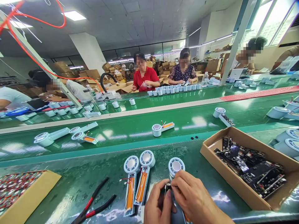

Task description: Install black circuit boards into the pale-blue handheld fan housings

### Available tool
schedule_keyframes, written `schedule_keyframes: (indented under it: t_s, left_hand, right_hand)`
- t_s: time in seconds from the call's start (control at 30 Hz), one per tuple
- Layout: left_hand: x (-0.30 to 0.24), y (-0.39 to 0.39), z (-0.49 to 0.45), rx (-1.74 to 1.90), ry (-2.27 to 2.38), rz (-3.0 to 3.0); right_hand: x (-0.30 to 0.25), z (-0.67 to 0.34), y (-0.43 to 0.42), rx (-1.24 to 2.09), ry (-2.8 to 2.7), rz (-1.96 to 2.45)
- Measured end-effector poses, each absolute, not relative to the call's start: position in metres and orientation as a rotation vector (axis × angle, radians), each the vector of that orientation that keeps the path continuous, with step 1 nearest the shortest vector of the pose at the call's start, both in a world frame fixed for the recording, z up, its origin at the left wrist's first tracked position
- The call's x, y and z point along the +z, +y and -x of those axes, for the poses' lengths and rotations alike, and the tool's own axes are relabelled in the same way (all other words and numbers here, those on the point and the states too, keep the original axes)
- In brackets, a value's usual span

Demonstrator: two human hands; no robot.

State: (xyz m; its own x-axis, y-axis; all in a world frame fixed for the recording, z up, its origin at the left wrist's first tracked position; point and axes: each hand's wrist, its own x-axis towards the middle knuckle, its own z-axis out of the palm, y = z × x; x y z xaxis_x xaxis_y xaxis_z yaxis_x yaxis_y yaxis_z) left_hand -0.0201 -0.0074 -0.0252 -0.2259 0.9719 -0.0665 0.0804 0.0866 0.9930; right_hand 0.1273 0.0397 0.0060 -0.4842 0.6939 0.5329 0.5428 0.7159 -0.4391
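My left hand (158, 202) is closed around a small dark circuit board (167, 186), held upright between thumb and fingers. Against the board's upper end, my right hand (193, 194) pinches with thumb and forefinger; what is in that pinch is too small to make out. A light blue handheld fan (176, 166) lies under both hands, its round head showing and most of its handle covered. To the left lie two more fans, a left one (131, 165) and a right one (147, 158), with orange batteries and thin red wires in their open handles.
Pliers (90, 203) with red and black handles lie at front left. A carton (235, 186) of circuit boards stands right, a carton (35, 199) of small wired parts left. Beyond runs a green conveyor (126, 133) carrying fans. Several people work on the far side.
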Motion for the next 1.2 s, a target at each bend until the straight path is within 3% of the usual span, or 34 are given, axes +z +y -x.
schedule_keyframes:
  t_s: [0.4,0.8,1.07,1.2]
  left_hand:
    - [-0.018,-0.008,0.024,1.315,1.610,-1.770]
    - [-0.024,-0.013,0.021,1.324,1.568,-1.936]
    - [0.019,-0.029,0.035,1.256,1.669,-1.913]
    - [0.030,-0.008,0.033,1.270,1.519,-1.671]
  right_hand:
    - [0.014,-0.132,0.040,0.053,-2.488,0.705]
    - [0.005,-0.130,0.044,0.396,-2.196,0.861]
    - [0.088,-0.147,0.039,0.467,-2.455,0.679]
    - [0.095,-0.157,0.045,0.551,-2.472,0.698]
